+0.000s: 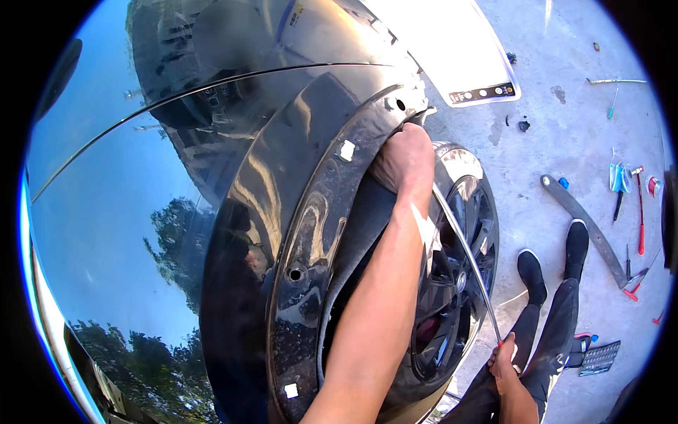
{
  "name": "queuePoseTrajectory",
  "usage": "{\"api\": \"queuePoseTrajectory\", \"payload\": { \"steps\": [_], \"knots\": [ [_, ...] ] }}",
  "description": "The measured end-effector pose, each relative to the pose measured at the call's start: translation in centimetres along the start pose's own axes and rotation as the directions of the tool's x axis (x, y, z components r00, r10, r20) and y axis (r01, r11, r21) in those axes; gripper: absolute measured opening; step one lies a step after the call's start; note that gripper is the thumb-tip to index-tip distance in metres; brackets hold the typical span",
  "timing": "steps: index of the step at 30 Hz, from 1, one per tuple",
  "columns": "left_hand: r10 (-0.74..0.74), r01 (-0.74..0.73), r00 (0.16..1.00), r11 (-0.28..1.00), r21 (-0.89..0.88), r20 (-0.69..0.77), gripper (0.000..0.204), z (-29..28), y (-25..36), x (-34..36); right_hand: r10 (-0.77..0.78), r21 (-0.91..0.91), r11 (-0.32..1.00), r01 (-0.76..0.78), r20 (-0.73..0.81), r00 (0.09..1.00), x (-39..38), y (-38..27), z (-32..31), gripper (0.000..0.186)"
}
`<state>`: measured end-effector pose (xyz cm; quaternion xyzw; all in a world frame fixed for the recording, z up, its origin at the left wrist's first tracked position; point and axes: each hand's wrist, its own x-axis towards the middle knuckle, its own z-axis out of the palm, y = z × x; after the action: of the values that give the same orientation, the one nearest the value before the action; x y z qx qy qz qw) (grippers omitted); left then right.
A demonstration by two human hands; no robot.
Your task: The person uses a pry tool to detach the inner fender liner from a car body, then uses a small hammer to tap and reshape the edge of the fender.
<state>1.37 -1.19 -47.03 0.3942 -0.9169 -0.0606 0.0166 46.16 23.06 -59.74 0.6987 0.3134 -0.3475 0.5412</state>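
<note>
The fingers (395, 145) of the left hand (404, 161) curl over the inner lip of the black wheel-arch trim (311, 233), tucked out of sight behind its edge near the top of the arch, so only the knuckles and the back of the hand show. The forearm runs up from the lower edge, lying across the dark gap between trim and tyre. Low at the right, the right hand (503, 359) closes its fingers around the lower end of a long thin metal rod (462, 244); the rod arcs upward across the face of the wheel (452, 283) toward the left hand, and its upper end is lost behind that hand.

The trim is a glossy black band following the arch, with small white square clips on it and a round hole about halfway down. It sits against the shiny dark fender (212, 212), which mirrors sky and trees. The space between trim and wheel is tight and shadowed.

To the right, the concrete floor (537, 127) lies open. The person's black shoes (554, 261) stand just beside the wheel. Further out lie a curved dark strip (583, 226), red-handled tools (639, 212), and a bit set in a case (599, 357).
</note>
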Motion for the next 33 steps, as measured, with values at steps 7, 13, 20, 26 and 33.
{"api": "queuePoseTrajectory", "payload": {
  "steps": [7,13,20,26,33],
  "knots": [
    [-0.130,0.133,0.990,0.990,-0.050,0.058,0.032,-0.5,-0.1,0.0,-0.020,-0.013,1.000,0.021,0.113,0.993,-0.2,-1.3,-2.4,0.054],
    [-0.032,0.037,0.996,0.998,0.056,-0.086,0.027,1.0,0.2,-0.2,-0.052,-0.050,0.997,0.052,0.000,0.999,-0.6,-0.5,0.1,0.052],
    [0.411,-0.435,0.892,0.661,0.611,0.189,0.014,4.3,-5.5,2.9,-0.040,-0.050,0.998,0.046,0.116,0.993,-2.2,-1.0,-2.5,0.053],
    [0.265,-0.267,0.963,0.898,0.351,0.054,0.011,1.9,-1.6,0.6,0.023,-0.073,0.997,-0.020,0.046,0.999,-1.9,-1.3,-0.3,0.048],
    [0.229,-0.283,0.956,0.891,0.356,0.185,0.012,2.6,-2.3,1.2,-0.026,-0.060,0.998,0.034,0.119,0.993,-0.9,-0.3,-2.2,0.050]
  ]
}}
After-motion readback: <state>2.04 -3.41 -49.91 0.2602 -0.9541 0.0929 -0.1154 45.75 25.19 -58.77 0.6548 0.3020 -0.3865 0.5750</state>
